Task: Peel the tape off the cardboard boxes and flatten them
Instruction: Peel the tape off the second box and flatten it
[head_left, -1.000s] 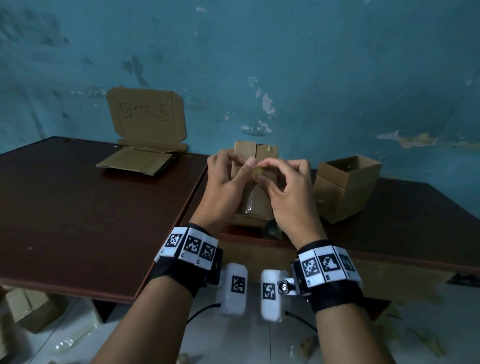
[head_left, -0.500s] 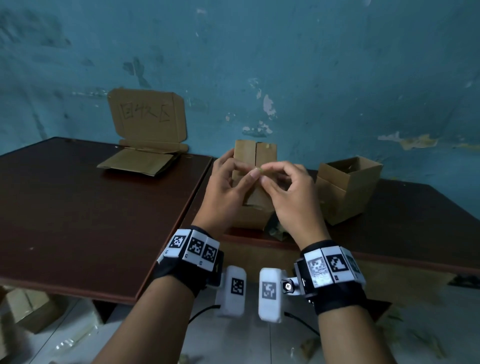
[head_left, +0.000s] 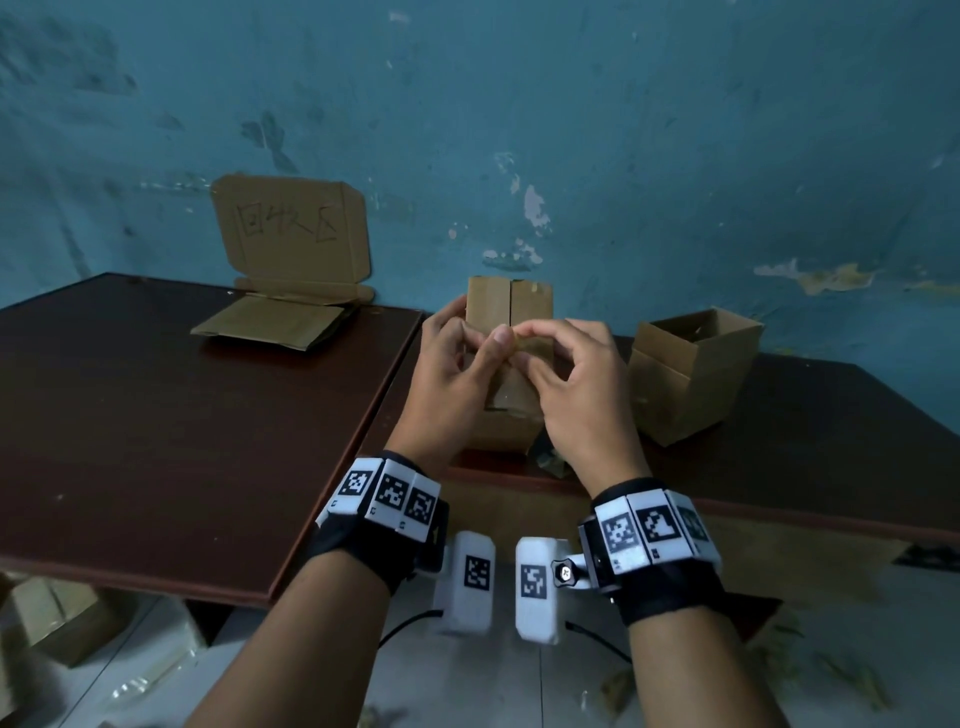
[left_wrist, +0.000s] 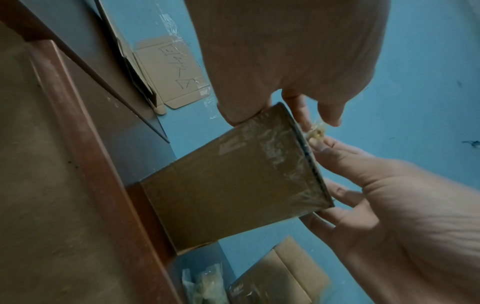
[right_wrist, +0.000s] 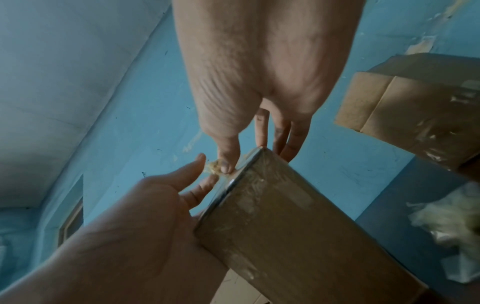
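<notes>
Both hands hold the box (head_left: 506, 332) upright at the tabletop's (head_left: 156, 415) near edge; the left hand (head_left: 447, 384) and right hand (head_left: 582, 395) pinch a frayed tape tab (left_wrist: 317, 132). It may snap, leaving residue.

Cardboard box (head_left: 509, 312): lower front hidden behind both hands. Tape scrap (left_wrist: 317, 131): small, blurred, possibly crumpled. Floor box (head_left: 49, 618): cut off by the frame's left edge. Crumpled tape heap (right_wrist: 446, 218): blurred.

Your left hand (head_left: 451, 382): fingers curled, thumb up | your right hand (head_left: 576, 387): fingertips pinching beside it | wrists level.
</notes>
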